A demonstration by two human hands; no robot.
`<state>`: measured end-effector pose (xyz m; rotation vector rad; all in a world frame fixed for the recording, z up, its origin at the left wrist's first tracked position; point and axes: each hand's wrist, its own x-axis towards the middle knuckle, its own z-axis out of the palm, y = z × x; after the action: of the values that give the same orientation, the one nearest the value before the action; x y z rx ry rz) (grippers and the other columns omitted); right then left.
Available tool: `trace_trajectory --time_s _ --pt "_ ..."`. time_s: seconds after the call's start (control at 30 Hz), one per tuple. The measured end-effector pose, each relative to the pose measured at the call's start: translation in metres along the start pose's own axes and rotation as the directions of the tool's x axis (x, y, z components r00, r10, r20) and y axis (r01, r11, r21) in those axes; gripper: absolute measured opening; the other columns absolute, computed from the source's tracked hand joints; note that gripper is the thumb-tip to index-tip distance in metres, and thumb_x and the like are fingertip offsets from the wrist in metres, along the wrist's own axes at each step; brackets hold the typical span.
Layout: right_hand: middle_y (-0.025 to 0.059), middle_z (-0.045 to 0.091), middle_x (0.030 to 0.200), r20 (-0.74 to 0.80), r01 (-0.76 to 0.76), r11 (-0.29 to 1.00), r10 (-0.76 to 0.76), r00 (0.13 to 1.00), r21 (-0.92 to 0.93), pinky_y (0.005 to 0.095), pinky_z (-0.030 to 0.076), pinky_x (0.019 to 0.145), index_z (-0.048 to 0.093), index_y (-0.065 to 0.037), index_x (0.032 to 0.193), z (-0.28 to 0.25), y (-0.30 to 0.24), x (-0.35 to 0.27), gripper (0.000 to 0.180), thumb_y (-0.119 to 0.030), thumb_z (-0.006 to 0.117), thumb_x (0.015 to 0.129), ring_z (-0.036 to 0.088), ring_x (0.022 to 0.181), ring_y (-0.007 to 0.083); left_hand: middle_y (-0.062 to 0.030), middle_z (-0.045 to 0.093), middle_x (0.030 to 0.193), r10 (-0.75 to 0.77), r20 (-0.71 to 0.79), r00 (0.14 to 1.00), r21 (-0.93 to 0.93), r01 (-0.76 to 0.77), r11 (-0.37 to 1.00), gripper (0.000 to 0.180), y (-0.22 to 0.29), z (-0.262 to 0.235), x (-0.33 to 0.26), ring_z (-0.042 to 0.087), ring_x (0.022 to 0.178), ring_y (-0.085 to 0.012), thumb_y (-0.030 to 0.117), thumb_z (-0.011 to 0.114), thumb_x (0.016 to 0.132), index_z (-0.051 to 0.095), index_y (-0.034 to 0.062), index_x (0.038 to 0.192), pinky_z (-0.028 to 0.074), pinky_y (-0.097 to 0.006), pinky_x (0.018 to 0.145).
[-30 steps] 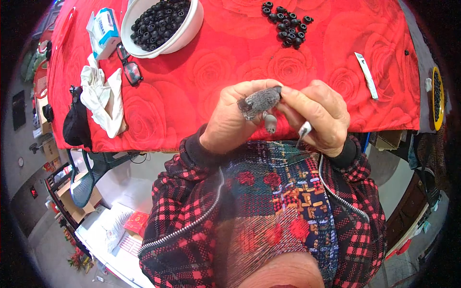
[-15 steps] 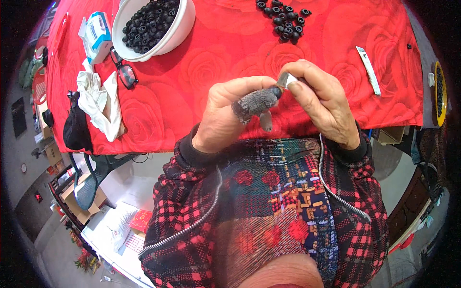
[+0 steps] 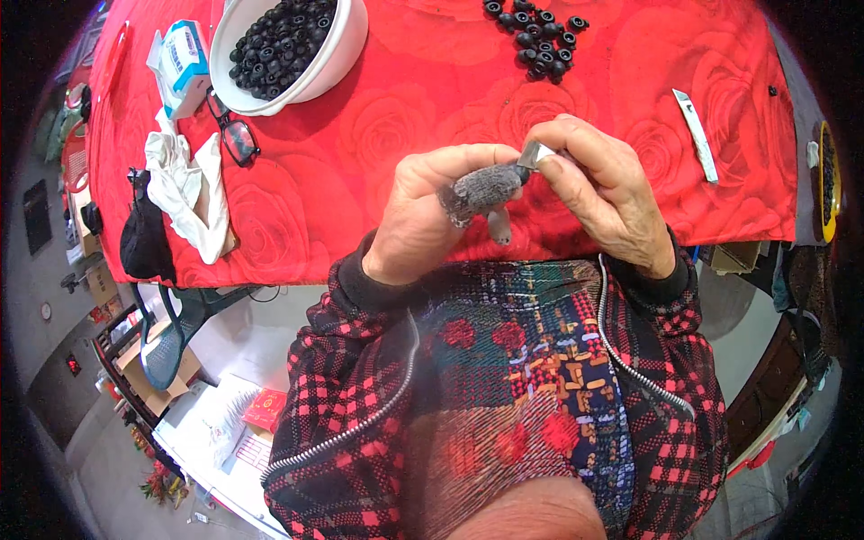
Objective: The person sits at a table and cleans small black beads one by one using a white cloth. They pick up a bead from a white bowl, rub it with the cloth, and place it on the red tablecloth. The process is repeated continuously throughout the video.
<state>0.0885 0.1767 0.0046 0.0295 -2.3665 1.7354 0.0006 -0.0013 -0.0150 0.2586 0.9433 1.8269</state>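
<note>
Lighting: we recorded bright, even light from above, colours saturated on the red counter [image 3: 405, 135]. Shadows: soft, short, under the hands [image 3: 504, 211]. Glare: we noted a mild sheen on the white bowl [image 3: 346, 49]. Distortion: strong fisheye bending, black vignette at corners. Focus: centre sharp; we found the rim slightly soft and dim.

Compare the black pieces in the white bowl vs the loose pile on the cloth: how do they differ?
The bowl pieces are many, heaped deep inside the white bowl; the loose pile is a small, flat scatter lying straight on the red cloth. The bowl pieces sit at upper left by the glasses; the loose pile sits at top centre. Both look like small, round black parts.
</note>
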Motion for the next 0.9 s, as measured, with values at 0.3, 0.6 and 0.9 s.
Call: trace_trajectory --time_s 0.3,0.6,0.9 --pt "0.0137 0.057 0.081 0.058 0.02 1.0 -0.019 0.998 -0.018 0.0323 0.045 0.065 0.056 0.002 0.095 -0.005 0.01 -0.001 0.012 -0.006 0.054 0.087 0.059 0.073 0.0261 -0.0093 0.063 0.093 -0.023 0.001 1.0 0.005 0.023 1.0 0.026 -0.001 0.001 0.0 0.06 0.067 -0.0153 0.008 0.056 0.089 0.059 -0.0044 0.111 0.051 -0.026 0.058" --pt "0.0134 0.057 0.08 0.046 0.053 0.999 -0.053 0.998 0.005 0.0327 0.046 0.065 0.057 0.002 0.094 -0.003 0.021 -0.001 0.012 -0.007 0.055 0.087 0.059 0.073 0.0266 -0.0092 0.064 0.093 -0.046 -0.032 0.998 -0.03 0.045 0.999 0.026 -0.003 0.0 0.001 0.061 0.066 -0.0157 0.008 0.057 0.088 0.059 -0.004 0.111 0.051 -0.026 0.058" --pt "0.0129 0.058 0.076 0.253 0.059 0.994 -0.08 0.964 0.089 0.034 0.046 0.063 0.059 0.0 0.091 -0.009 0.023 -0.001 0.01 -0.008 0.056 0.086 0.06 0.071 0.0271 -0.0088 0.064 0.09 -0.034 -0.111 0.993 0.009 0.035 0.999 0.026 -0.006 -0.003 0.003 0.061 0.067 -0.0145 0.011 0.057 0.089 0.059 -0.0036 0.11 0.051 -0.025 0.058"
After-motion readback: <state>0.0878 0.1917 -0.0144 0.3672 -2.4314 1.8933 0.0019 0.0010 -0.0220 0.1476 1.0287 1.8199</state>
